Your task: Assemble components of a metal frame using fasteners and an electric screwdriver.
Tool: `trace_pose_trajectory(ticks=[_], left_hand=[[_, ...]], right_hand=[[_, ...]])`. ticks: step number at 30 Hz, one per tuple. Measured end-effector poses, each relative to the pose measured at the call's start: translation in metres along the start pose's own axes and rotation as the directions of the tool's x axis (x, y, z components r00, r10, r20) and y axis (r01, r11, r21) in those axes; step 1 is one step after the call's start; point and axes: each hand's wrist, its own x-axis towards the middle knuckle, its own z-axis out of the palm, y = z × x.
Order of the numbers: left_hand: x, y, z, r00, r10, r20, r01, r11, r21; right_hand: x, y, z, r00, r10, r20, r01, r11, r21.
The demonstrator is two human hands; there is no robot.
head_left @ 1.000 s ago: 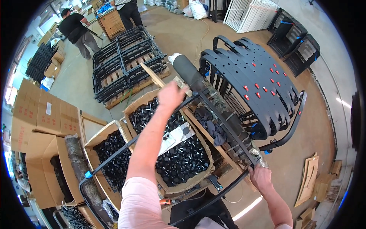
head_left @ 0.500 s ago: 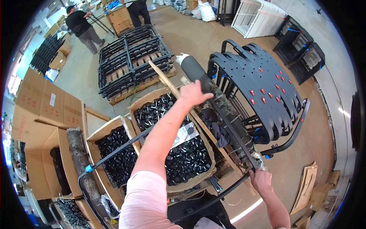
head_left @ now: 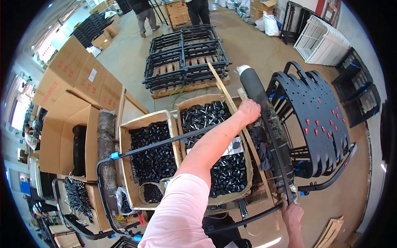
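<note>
A black metal tube frame point(head_left: 276, 144) with rounded corners lies across the boxes and the padded rail in front of me. Its far right corner is under my left hand point(head_left: 249, 110), whose fingers curl closed around the tube. At the near right corner, my right hand point(head_left: 292, 213) is closed on the same frame. Blue tape point(head_left: 115, 155) wraps the frame's left part. Beneath it stand cardboard boxes of black knobs with metal studs point(head_left: 229, 173); my left forearm hides part of them. The dark padded roll point(head_left: 253, 84) lies beside my left hand.
Curved black slatted panels point(head_left: 314, 124) with red pieces are stacked at the right. Black frames lie on a pallet point(head_left: 188, 88) ahead. Large cardboard cartons point(head_left: 68, 138) stand at the left, white racks point(head_left: 322, 41) at the far right. Two people stand at the back.
My view has turned left, so the scene sits further right. My left hand, earlier with its thumb spread, has closed around the frame's far corner. My right hand stays at the near corner.
</note>
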Motion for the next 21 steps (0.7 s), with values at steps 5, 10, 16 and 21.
trace_pose_trajectory(ticks=[5, 10, 16, 21], left_hand=[[-0.01, -0.029, 0.002, 0.983, 0.171, -0.069, -0.174, 0.984, -0.029], [-0.027, -0.069, 0.005, 0.995, -0.049, 0.089, 0.074, 0.952, -0.297], [-0.136, -0.192, 0.085, 0.935, -0.316, 0.163, 0.334, 0.937, -0.101], [-0.11, -0.177, 0.08, 0.887, -0.342, 0.309, 0.363, 0.932, -0.01]], right_hand=[[0.002, -0.001, 0.011, 1.0, -0.012, -0.001, 0.012, 1.0, 0.0], [-0.007, 0.014, 0.009, 0.997, 0.078, 0.001, -0.078, 0.997, -0.011], [0.002, -0.004, 0.01, 0.998, 0.056, -0.012, -0.056, 0.998, 0.008], [-0.003, -0.001, 0.0, 0.998, 0.063, 0.003, -0.063, 0.998, -0.013]])
